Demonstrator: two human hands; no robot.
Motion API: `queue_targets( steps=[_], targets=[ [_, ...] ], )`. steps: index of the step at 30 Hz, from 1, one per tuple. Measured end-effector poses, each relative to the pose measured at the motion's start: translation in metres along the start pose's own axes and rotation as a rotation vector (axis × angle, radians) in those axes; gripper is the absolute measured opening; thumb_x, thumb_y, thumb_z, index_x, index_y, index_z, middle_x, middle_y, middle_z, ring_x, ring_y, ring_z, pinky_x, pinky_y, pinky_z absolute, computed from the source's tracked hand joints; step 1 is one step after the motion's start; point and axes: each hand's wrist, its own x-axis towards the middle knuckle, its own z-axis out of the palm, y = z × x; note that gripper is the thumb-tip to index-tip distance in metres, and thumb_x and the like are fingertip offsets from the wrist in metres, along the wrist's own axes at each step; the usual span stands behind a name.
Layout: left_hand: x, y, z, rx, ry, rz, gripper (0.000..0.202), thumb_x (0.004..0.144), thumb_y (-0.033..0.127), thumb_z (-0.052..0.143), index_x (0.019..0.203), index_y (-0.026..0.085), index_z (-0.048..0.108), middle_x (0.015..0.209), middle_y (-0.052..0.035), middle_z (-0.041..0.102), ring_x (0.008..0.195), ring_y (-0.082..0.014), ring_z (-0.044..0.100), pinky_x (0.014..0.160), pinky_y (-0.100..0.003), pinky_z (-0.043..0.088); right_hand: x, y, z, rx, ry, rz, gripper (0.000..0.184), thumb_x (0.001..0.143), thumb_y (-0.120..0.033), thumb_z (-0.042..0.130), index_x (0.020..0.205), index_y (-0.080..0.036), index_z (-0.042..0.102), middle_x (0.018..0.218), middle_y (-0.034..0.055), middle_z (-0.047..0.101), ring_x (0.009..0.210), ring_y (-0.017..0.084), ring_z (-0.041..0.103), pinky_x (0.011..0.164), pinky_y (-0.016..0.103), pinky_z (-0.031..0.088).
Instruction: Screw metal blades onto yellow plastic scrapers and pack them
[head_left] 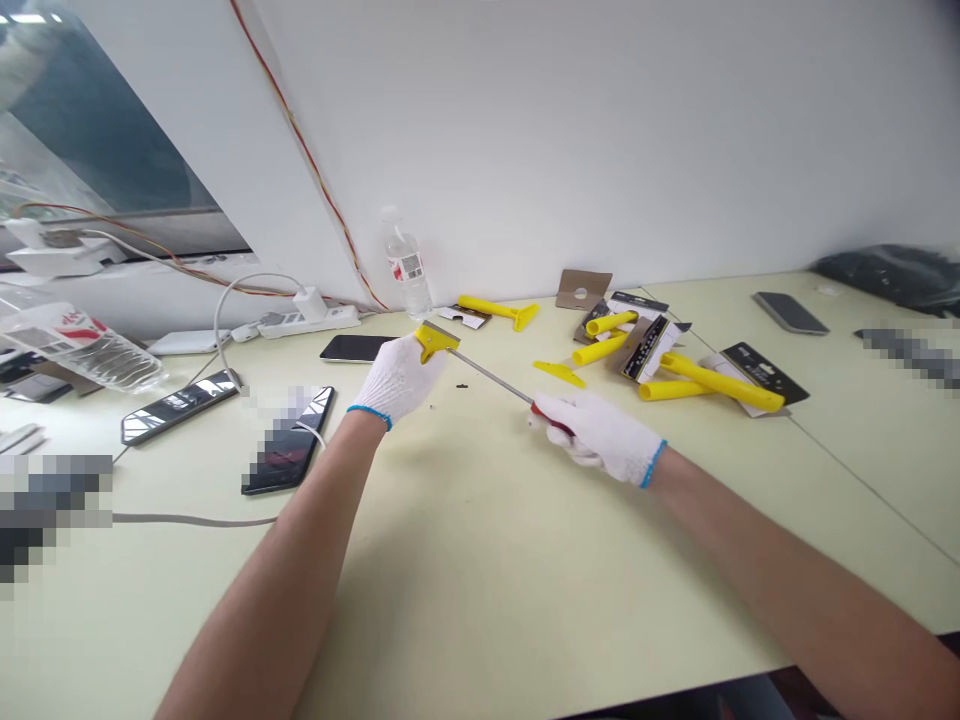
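My left hand (397,380), in a white knit glove with a blue cuff, grips a yellow scraper (436,341) by its body, the head facing up and right. In my gloved right hand (604,435) is the red handle of a screwdriver (491,377). Its long metal shaft slants up to the left, and the tip meets the scraper head near a small screw. Whether the tip sits in the screw I cannot tell. A small dark piece (462,386) lies on the table just below the shaft. The glove hides most of the scraper's handle.
Several yellow scrapers (712,380) and black-and-white packaging cards lie at the right; another scraper (499,308) is at the back. A water bottle (406,265) stands by the wall. Phones (292,440), a power strip (307,315) and cables occupy the left of the pale table (465,600).
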Motion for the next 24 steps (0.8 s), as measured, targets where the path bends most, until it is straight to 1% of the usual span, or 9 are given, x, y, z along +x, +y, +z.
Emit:
queue_targets(
  steps=[3,5,8,12,14,16,19,21,24],
  targets=[
    [0.003,-0.002,0.001,0.063,0.004,0.003,0.027,0.091,0.034,0.068,0.078,0.011,0.061,0.072,-0.0047,0.057,0.079,-0.0155,0.053,0.067,-0.025,0.038,0.002,0.005,0.001,0.079,-0.065,0.019,0.045,0.101,-0.063,0.051,0.085,-0.023,0.064,0.057,-0.0004,0.055,0.041,0.006,0.037,0.042,0.025,0.022],
    [0.005,-0.004,0.002,0.090,0.007,0.003,0.026,0.088,0.034,0.069,0.077,0.013,0.060,0.069,-0.0038,0.056,0.077,-0.0153,0.053,0.065,-0.025,0.037,0.002,0.009,0.004,0.121,-0.015,-0.027,0.038,0.100,-0.057,0.055,0.080,-0.026,0.062,0.053,0.0009,0.056,0.042,0.007,0.046,0.041,0.024,0.020],
    [0.006,-0.008,0.004,0.115,0.003,0.002,0.024,0.086,0.034,0.069,0.077,0.014,0.060,0.066,-0.0026,0.054,0.074,-0.0153,0.053,0.063,-0.025,0.036,0.003,0.015,0.008,0.182,0.119,-0.146,0.032,0.100,-0.048,0.057,0.076,-0.029,0.065,0.053,0.0051,0.059,0.054,0.013,0.064,0.039,0.023,0.019],
    [0.006,-0.010,0.006,0.132,-0.006,-0.002,0.023,0.086,0.035,0.067,0.077,0.015,0.061,0.065,-0.0029,0.054,0.070,-0.0153,0.053,0.060,-0.025,0.035,0.003,0.015,0.006,0.192,0.181,-0.173,0.030,0.099,-0.046,0.059,0.076,-0.030,0.068,0.057,0.0073,0.065,0.061,0.017,0.071,0.038,0.022,0.019],
    [0.006,-0.010,0.006,0.140,-0.004,0.000,0.024,0.086,0.037,0.067,0.076,0.016,0.061,0.065,-0.0034,0.055,0.067,-0.0155,0.053,0.059,-0.026,0.035,0.004,0.014,0.004,0.202,0.119,-0.101,0.036,0.099,-0.050,0.057,0.072,-0.028,0.066,0.056,0.0054,0.064,0.054,0.013,0.067,0.038,0.021,0.017],
    [0.006,-0.010,0.005,0.146,0.004,0.004,0.025,0.086,0.039,0.067,0.077,0.016,0.061,0.065,-0.0041,0.056,0.066,-0.0162,0.053,0.058,-0.026,0.036,0.004,0.013,0.002,0.238,-0.009,0.002,0.042,0.101,-0.053,0.051,0.070,-0.026,0.063,0.054,0.0024,0.061,0.044,0.006,0.058,0.038,0.020,0.014],
    [0.007,-0.010,0.003,0.145,0.012,0.011,0.027,0.086,0.043,0.066,0.077,0.017,0.061,0.066,-0.0052,0.059,0.065,-0.0173,0.055,0.057,-0.027,0.037,0.004,0.015,0.002,0.296,-0.154,0.086,0.040,0.101,-0.053,0.050,0.074,-0.026,0.060,0.055,-0.0003,0.060,0.039,0.000,0.047,0.039,0.018,0.011],
    [0.007,-0.011,0.003,0.140,0.003,0.019,0.028,0.087,0.044,0.064,0.077,0.018,0.058,0.067,-0.0055,0.060,0.062,-0.0171,0.055,0.057,-0.028,0.038,0.004,0.018,0.004,0.277,-0.098,0.041,0.036,0.100,-0.051,0.054,0.075,-0.026,0.060,0.057,0.0005,0.062,0.043,0.001,0.053,0.038,0.017,0.014],
    [0.009,-0.015,0.006,0.152,-0.004,0.026,0.032,0.088,0.046,0.062,0.074,0.019,0.054,0.068,-0.0055,0.062,0.056,-0.0157,0.052,0.057,-0.029,0.038,0.004,0.022,0.008,0.190,0.154,-0.105,0.035,0.100,-0.048,0.055,0.073,-0.028,0.064,0.063,0.0037,0.068,0.056,0.010,0.068,0.037,0.018,0.021]
  ],
)
